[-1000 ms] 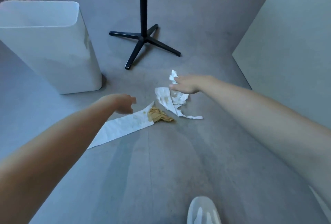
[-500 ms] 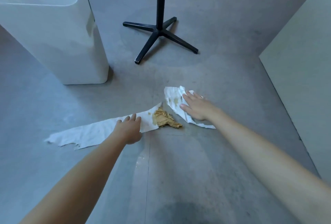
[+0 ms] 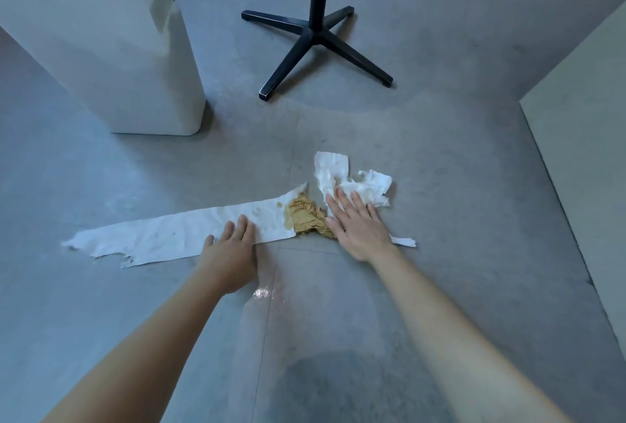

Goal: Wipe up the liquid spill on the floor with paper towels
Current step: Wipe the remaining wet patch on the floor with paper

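Observation:
A long white paper towel strip [image 3: 176,236] lies flat on the grey floor, stained brown at its right end. Beside that end sits a soaked brown wad of paper [image 3: 306,217]. A crumpled white paper towel [image 3: 359,182] lies to the right of the wad. My left hand [image 3: 233,253] presses flat on the strip with straight fingers. My right hand [image 3: 355,226] presses flat on the crumpled towel, fingers spread, its thumb side touching the brown wad. A thin wet sheen [image 3: 267,294] glints on the floor just below my left hand.
A tall white bin [image 3: 111,50] stands at the back left. A black stand with a cross-shaped foot [image 3: 315,36] is behind the towels. A pale panel [image 3: 582,151] closes off the right side.
Both hands came down from the air onto the towels and now press flat. The right towel has spread out farther to the right. The camera moved closer to the floor.

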The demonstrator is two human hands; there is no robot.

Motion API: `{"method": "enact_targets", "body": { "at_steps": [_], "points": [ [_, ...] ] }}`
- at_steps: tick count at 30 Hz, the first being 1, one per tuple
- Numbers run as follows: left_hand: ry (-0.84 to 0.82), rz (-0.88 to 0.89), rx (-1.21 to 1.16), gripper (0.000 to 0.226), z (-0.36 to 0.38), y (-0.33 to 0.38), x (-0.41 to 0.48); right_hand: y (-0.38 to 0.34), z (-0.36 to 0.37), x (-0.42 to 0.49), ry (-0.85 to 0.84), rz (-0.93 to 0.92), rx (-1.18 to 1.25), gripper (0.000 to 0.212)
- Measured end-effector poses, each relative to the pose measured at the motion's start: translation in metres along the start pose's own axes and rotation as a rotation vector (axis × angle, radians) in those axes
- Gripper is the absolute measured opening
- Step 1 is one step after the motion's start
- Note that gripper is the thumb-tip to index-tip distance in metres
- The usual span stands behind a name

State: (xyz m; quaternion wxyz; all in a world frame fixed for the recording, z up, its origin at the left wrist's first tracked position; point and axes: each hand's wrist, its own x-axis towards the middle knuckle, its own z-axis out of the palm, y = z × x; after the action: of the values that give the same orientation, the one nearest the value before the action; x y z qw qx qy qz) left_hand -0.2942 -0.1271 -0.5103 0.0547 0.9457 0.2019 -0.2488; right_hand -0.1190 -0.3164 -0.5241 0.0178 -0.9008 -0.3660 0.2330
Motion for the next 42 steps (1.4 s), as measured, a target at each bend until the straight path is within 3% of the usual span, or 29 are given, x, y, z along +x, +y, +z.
{"method": "enact_targets", "body": {
  "at_steps": [9, 15, 19, 27, 33, 39, 42],
  "points": [
    [-0.019, 0.007, -0.007, 0.062, -0.002, -0.001, 0.0, 0.008, -0.014, -0.002, -0.032, -0.07, 0.118, 0.055],
    [-0.014, 0.017, 0.023, 0.063, -0.003, 0.0, 0.0, 0.017, -0.018, 0.007, 0.021, -0.03, -0.155, 0.05],
    [-0.007, 0.012, 0.03, 0.067, -0.001, 0.001, 0.001, 0.02, -0.01, 0.01, -0.027, 0.008, -0.066, 0.052],
    [0.085, 0.03, 0.045, 0.065, -0.003, -0.002, 0.001, 0.014, 0.004, 0.015, 0.225, -0.046, -0.083, 0.051],
    [0.079, 0.038, 0.066, 0.062, -0.007, -0.002, 0.001, 0.003, -0.023, 0.012, 0.237, -0.144, -0.277, 0.071],
    [0.087, 0.05, 0.065, 0.06, -0.006, -0.006, 0.002, -0.001, -0.033, 0.029, 0.184, -0.093, -0.389, 0.034],
    [0.084, 0.057, 0.052, 0.06, -0.006, -0.008, 0.002, 0.005, -0.047, 0.036, 0.226, 0.153, 0.008, 0.026]
  ]
}}
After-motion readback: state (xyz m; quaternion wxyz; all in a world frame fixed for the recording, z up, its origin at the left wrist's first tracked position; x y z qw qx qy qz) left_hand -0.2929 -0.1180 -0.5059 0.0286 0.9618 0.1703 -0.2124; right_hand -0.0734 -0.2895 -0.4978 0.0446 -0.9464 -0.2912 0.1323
